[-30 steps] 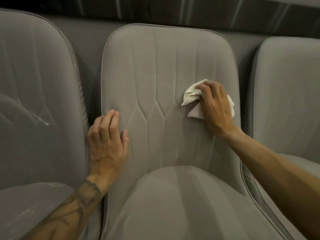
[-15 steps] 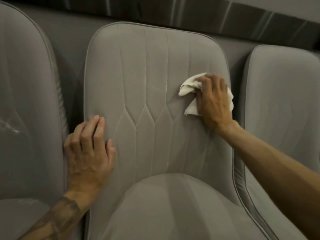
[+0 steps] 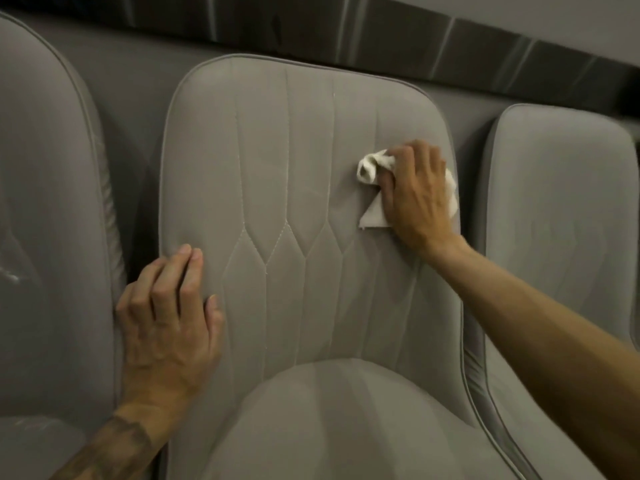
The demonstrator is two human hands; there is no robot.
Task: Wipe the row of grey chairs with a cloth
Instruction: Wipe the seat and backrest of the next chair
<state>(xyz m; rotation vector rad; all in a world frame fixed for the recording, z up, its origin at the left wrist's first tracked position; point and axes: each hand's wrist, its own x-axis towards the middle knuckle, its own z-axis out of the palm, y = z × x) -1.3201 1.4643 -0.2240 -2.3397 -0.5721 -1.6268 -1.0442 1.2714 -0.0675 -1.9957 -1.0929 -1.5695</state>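
Dark panelled wall [image 3: 450,39] was noted behind grey stitched fabric chairs [image 3: 284,188]. Crumpled white cloth [image 3: 371,165] was held against the middle backrest, upper right, by the right hand [image 3: 415,195], fingers curled on it. Left hand [image 3: 169,320] was laid flat at the backrest's lower-left edge, fingers together.

The right hand [image 3: 415,199] edges slightly up the middle chair [image 3: 277,168] with the cloth [image 3: 369,168]. The cloth's loose end, flatter a second ago, now bunches into a tight curl at the fingers [image 3: 398,161]. The left hand [image 3: 169,323] sits a little lower on the backrest's left edge, and the view swings right, showing more of the right chair [image 3: 554,202].
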